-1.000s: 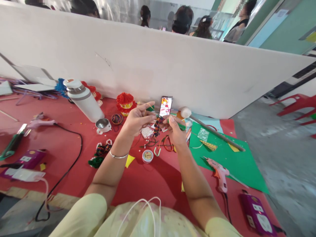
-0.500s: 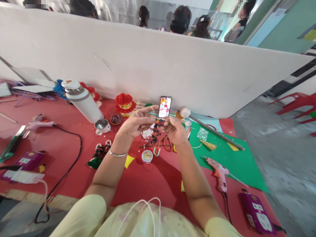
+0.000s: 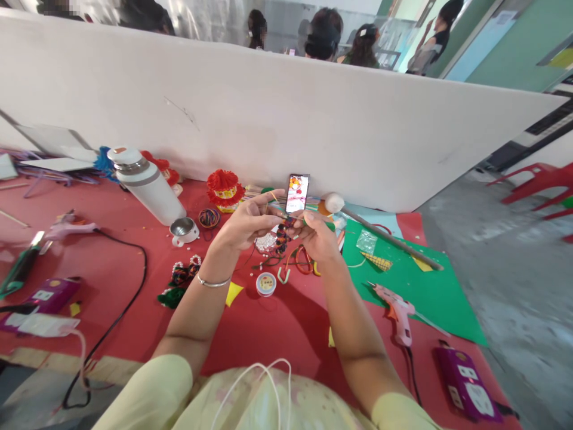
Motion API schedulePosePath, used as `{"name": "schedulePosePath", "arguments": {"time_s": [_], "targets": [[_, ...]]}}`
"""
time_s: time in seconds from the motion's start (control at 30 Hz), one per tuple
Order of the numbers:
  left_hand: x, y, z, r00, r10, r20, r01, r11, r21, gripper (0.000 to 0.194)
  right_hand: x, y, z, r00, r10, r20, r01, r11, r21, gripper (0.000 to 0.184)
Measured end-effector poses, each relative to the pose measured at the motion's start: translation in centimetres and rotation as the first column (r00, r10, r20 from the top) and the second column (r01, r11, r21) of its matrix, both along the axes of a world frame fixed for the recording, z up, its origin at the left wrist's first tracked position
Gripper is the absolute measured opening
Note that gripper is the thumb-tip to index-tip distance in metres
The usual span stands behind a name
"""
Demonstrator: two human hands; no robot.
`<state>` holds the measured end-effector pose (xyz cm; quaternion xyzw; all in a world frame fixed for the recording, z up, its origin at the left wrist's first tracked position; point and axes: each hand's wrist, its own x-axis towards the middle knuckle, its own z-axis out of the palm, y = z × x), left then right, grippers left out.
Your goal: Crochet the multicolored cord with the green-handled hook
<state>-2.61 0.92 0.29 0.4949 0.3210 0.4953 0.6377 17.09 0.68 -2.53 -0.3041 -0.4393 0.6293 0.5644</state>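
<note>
In the middle of the head view, my left hand (image 3: pixel 246 224) pinches the top of a dark multicoloured crochet piece (image 3: pixel 282 239), which hangs below the fingers. A strand of yarn runs over the raised left index finger. Closed around a crochet hook, my right hand (image 3: pixel 320 240) meets the left at the work; the hook's green handle (image 3: pixel 330 226) sticks out past the right thumb. The hook's tip is too small to make out. Just behind the hands a phone (image 3: pixel 298 192) stands propped up with a colourful picture on its screen. A yarn ball (image 3: pixel 209 218) lies left of my left hand.
A white bottle (image 3: pixel 147 188) and metal cup (image 3: pixel 184 230) stand to the left. A pink glue gun (image 3: pixel 398 310) and a purple power strip (image 3: pixel 465 382) lie on the right, near a green sheet (image 3: pixel 430 304). A white partition (image 3: pixel 250 113) closes the table's back.
The fingers have shifted slightly at the work, and the crochet piece hangs a little more bunched. Both hands still hold what they held; the whole view has moved a little.
</note>
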Motion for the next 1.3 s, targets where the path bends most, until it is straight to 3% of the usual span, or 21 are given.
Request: {"name": "schedulePosePath", "arguments": {"time_s": [0.3, 0.5, 0.67, 0.9, 1.07, 1.2, 1.3], "targets": [[0.4, -0.3, -0.2, 0.996, 0.087, -0.031, -0.086, 0.996, 0.032, 0.079, 0.2, 0.1, -0.1, 1.0, 0.001, 0.019, -0.001, 0.999, 0.032, 0.035], [-0.2, -0.1, -0.1, 1.0, -0.013, 0.002, 0.013, 1.0, -0.021, 0.073, 1.2, -0.2, 0.0, 0.992, 0.098, 0.083, -0.107, 0.987, 0.121, 0.024], [-0.4, 0.0, -0.1, 0.999, -0.048, -0.016, 0.048, 0.998, -0.029, 0.071, 1.7, -0.5, 0.4, 0.979, 0.076, 0.189, -0.11, 0.978, 0.177, 0.025], [-0.2, -1.0, 0.5, 0.983, 0.13, -0.128, -0.112, 0.983, 0.143, 0.079, 1.8, -0.9, 1.1, 0.92, -0.121, 0.372, -0.031, 0.925, 0.378, 0.026], [0.0, -1.7, 0.7, 0.954, 0.237, -0.182, -0.202, 0.96, 0.194, 0.084, 2.0, -1.0, 1.3, 0.896, -0.173, 0.409, -0.037, 0.889, 0.457, 0.026], [0.4, -1.8, 0.6, 0.925, 0.319, -0.205, -0.267, 0.932, 0.246, 0.083, 1.6, -1.2, 1.0, 0.828, -0.324, 0.457, -0.036, 0.784, 0.62, 0.029], [1.2, -1.6, 0.5, 0.922, 0.367, -0.126, -0.335, 0.917, 0.217, 0.083, 0.6, -1.4, 0.2, 0.7, -0.575, 0.423, 0.008, 0.598, 0.801, 0.02]]}}
